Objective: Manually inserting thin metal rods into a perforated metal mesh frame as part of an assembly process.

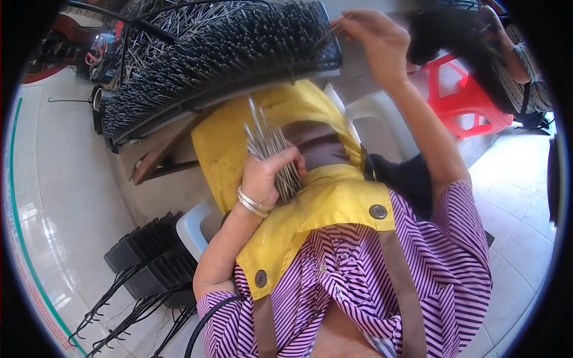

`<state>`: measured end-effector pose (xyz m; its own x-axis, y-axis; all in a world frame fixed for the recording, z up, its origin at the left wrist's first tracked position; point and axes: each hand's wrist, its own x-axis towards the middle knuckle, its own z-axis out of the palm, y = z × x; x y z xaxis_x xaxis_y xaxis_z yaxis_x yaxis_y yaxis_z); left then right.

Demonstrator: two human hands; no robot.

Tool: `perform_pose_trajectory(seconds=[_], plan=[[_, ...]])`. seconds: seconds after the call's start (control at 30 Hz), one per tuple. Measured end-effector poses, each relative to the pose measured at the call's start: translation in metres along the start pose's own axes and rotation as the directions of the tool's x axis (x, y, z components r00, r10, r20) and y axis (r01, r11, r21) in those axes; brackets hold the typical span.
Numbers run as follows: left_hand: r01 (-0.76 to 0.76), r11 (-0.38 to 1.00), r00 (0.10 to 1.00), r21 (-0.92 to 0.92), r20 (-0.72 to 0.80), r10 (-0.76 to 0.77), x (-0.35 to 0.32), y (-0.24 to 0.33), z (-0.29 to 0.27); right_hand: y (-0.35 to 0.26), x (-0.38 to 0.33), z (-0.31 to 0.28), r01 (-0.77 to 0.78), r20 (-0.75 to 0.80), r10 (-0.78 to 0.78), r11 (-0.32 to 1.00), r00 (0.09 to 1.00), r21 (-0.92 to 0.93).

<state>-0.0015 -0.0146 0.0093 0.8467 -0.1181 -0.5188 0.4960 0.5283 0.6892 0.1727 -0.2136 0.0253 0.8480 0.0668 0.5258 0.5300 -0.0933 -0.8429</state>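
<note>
My left hand is wrapped round a bundle of thin grey metal rods, held upright over my lap. The rods' upper ends fan out a little above my fingers. Up at the right end of a long black rack, my right hand has its thumb and fingertips pinched on a thin metal rod. Dense rows of dark, thin upright pieces fill the rack. Whether the pinched rod touches the rack cannot be made out.
Behind the rack lies a heap of loose thin rods. A yellow apron covers my lap. Black boxes with hooked wires stand on the floor at lower left. To the right are a red plastic stool and another person's arm.
</note>
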Motion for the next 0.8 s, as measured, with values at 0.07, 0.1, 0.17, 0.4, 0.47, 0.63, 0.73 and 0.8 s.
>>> perform_pose_trajectory(seconds=[0.07, 0.1, 0.17, 0.4, 0.47, 0.63, 0.73, 0.8], plan=[[-0.009, 1.000, 1.000, 0.010, 0.013, 0.009, 0.001, 0.000, 0.000, 0.000, -0.001, 0.002, -0.012, 0.014, 0.012, 1.000, 1.000, 0.004], [-0.006, 1.000, 1.000, 0.012, 0.014, 0.006, 0.001, 0.000, 0.000, -0.001, -0.002, 0.004, 0.049, 0.052, -0.046, 0.998, 0.998, -0.050], [-0.015, 1.000, 0.999, 0.025, 0.039, 0.014, 0.002, 0.000, -0.001, -0.004, -0.003, 0.008, 0.103, 0.090, -0.094, 0.989, 0.992, -0.102], [-0.050, 0.999, 0.999, -0.001, -0.002, 0.050, 0.000, 0.002, 0.005, -0.019, 0.021, 0.026, 0.377, 0.375, -0.265, 0.886, 0.889, -0.269], [-0.046, 0.999, 0.999, -0.005, 0.003, 0.046, 0.000, 0.001, 0.005, -0.016, 0.022, 0.030, 0.425, 0.494, -0.101, 0.674, 0.864, -0.605], [-0.054, 0.996, 0.997, -0.067, 0.044, 0.057, -0.003, 0.002, 0.003, -0.033, 0.008, 0.028, 0.351, 0.460, 0.050, 0.574, 0.887, -0.740], [-0.036, 0.995, 0.995, -0.090, 0.087, 0.044, -0.001, 0.002, -0.002, -0.043, -0.019, 0.030, 0.197, 0.481, 0.106, 0.820, 0.870, -0.538], [-0.026, 0.998, 0.983, -0.059, 0.178, 0.037, 0.001, 0.002, -0.005, -0.052, -0.037, 0.034, -0.207, 0.601, 0.299, 0.953, 0.741, -0.219]])
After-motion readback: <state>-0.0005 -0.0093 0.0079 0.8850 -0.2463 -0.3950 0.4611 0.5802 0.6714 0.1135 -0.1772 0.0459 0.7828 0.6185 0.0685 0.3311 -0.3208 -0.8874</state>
